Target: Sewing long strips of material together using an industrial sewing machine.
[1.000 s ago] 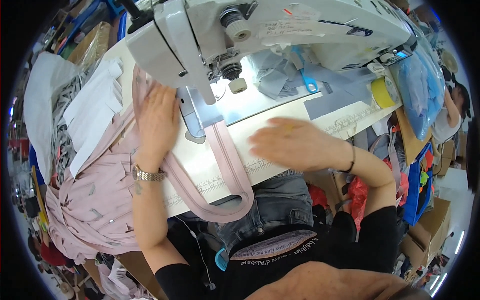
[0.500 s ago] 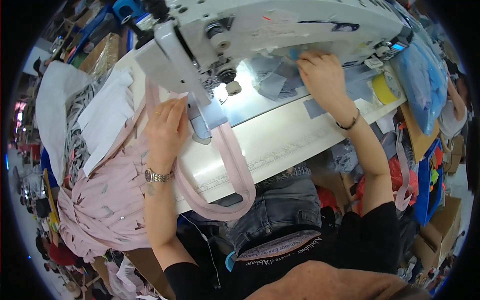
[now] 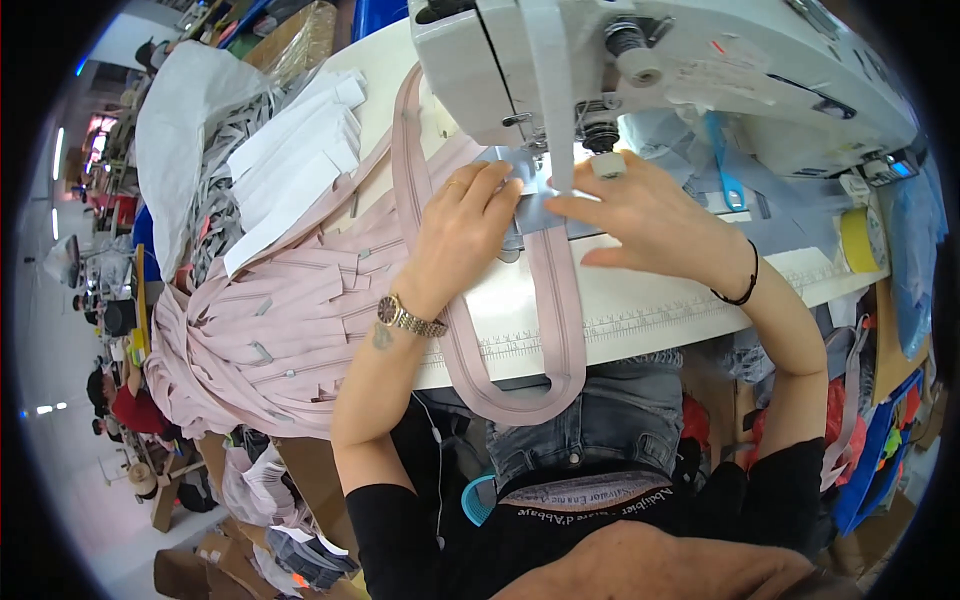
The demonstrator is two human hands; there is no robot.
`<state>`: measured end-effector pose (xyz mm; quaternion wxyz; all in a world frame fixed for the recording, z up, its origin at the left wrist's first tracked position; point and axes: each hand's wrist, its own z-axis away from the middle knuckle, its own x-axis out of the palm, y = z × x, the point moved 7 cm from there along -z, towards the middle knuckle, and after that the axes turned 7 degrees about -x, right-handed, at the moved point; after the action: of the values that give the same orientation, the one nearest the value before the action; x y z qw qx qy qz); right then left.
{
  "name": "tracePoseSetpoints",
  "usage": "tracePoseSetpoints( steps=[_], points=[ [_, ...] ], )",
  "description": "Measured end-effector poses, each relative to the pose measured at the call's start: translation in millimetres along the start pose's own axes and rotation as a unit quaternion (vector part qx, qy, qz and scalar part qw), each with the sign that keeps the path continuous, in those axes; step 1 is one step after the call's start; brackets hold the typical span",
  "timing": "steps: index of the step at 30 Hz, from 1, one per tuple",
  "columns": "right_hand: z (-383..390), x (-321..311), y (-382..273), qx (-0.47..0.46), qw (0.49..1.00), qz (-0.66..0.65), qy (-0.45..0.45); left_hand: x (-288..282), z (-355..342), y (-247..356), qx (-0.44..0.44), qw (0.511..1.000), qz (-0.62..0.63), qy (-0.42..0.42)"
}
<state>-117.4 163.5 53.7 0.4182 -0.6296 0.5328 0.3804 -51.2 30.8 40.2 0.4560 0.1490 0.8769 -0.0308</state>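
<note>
A white sewing machine [image 3: 660, 80] stands over a light-blue-grey fabric piece [image 3: 540, 210] joined to a looped pink zipper tape [image 3: 560, 320]. My left hand [image 3: 460, 225], wearing a watch, has bent fingertips pressed together on the edge of that grey piece, left of the presser foot. My right hand [image 3: 670, 220] reaches to the right side of the foot, index finger on the grey piece and thumb spread lower over the worktop; some fingertips are hidden behind a knob. More pink zipper strips [image 3: 250, 350] are heaped beside my left forearm.
White fabric pieces [image 3: 285, 170] and grey strips lie left. Behind my right hand are blue scissors [image 3: 730, 180]; a yellow tape roll [image 3: 860, 240] and blue plastic bag [image 3: 915, 260] sit at the right. A person in red [image 3: 135, 410] is in the left background.
My right hand went back among the grey scraps, then came leftward to the presser foot. My left hand has moved onto the grey piece. The view has also shifted.
</note>
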Motion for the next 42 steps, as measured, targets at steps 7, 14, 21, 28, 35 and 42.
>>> tracePoseSetpoints(
  steps=[7,14,21,28,35,42],
  points=[
    [5,27,-18,-0.062,0.995,0.044,0.058,13,-2,-1,-0.012,0.997,0.022,-0.067],
    [5,22,-22,-0.077,0.983,0.061,0.153,15,-10,1,-0.016,0.999,-0.006,-0.037],
    [4,19,-24,-0.091,0.981,0.082,0.149,18,-7,1,-0.014,0.999,0.003,-0.040],
    [7,26,-25,-0.088,0.991,0.050,0.088,16,-6,0,-0.027,0.998,0.017,-0.049],
    [4,23,-24,-0.095,0.987,0.060,0.113,16,-6,-3,-0.022,0.999,0.015,-0.041],
    [5,22,-23,-0.084,0.989,0.061,0.106,19,-8,-3,-0.030,0.998,0.026,-0.049]
  ],
)
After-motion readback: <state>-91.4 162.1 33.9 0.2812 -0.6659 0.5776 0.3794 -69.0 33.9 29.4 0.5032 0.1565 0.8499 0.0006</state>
